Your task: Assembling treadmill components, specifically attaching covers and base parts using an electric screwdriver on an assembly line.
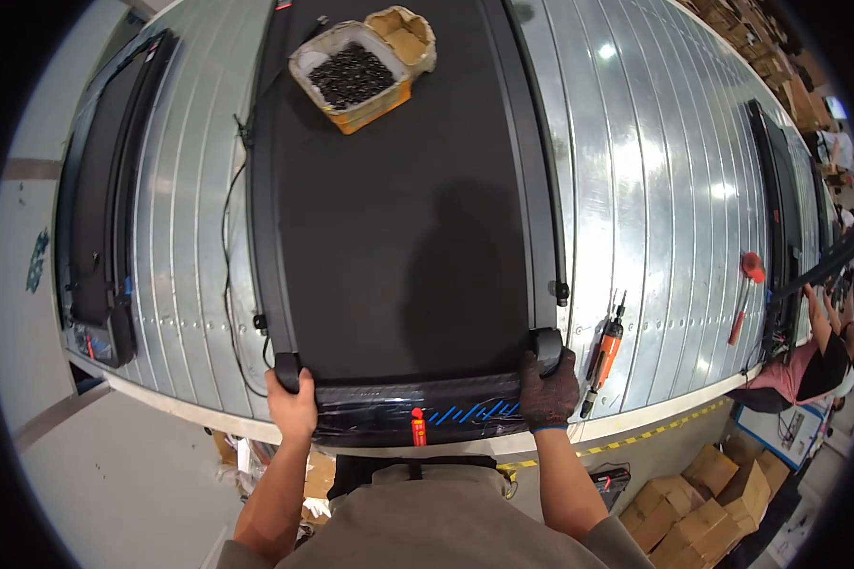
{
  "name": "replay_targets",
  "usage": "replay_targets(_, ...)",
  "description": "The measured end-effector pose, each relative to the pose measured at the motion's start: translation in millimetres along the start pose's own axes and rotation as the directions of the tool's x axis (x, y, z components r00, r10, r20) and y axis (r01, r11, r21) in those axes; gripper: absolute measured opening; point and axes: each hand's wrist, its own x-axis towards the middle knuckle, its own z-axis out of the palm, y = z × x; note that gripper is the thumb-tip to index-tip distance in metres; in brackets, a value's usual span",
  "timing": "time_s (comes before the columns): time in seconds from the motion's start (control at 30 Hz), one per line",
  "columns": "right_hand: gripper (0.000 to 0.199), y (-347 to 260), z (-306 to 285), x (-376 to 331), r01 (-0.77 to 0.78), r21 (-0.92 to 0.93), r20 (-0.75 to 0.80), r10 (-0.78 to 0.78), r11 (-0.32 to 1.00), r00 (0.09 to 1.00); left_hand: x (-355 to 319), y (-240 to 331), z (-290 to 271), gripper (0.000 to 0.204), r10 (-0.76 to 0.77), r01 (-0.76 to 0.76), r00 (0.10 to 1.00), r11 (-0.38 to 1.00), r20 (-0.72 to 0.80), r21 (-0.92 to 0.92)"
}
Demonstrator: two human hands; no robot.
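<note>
A large black treadmill deck (398, 209) lies flat on the ribbed metal surface (635, 190). The bare left hand (292, 403) is closed around the deck's near left corner; the right hand (547, 394), in a dark glove, is closed around its near right corner cap. Along the deck's near edge, between the hands, sits one small red label (417, 427) beside a row of blue slanted stripes (474, 412). At the deck's far end stand two tan containers: one box of dark screws (351, 76) and one smaller empty box (403, 36) touching it. Right of the deck lie one orange electric screwdriver (605, 353) and, farther right, one red-handled tool (744, 294). Left of the deck lies a second black deck (109, 190). Several brown cartons (702, 512) are stacked on the floor below its near right.
</note>
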Motion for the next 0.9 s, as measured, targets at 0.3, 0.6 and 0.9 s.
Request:
replay_targets(0.3,0.067,-13.3,17.9,-2.9,-0.082,-0.069,0.167,0.093,0.994,0.982,22.2,-35.1,14.4,0.051,-0.013,0.013,0.999,1.000,0.036,0.017)
replay_targets(0.6,0.093,-50.7,3.9,-4.8,0.563,0.034,-0.454,-0.489,0.826,0.745,53.4,-78.0,-1.9,0.060,-0.001,0.004,1.000,0.995,-0.023,0.095)
replay_targets(0.9,0.073,73.6,97.8,44.8,0.304,0.132,-0.395,-0.231,0.944,0.889,109.0,26.5,18.8,0.079,0.682,-0.629,0.731,0.668,0.009,0.399)
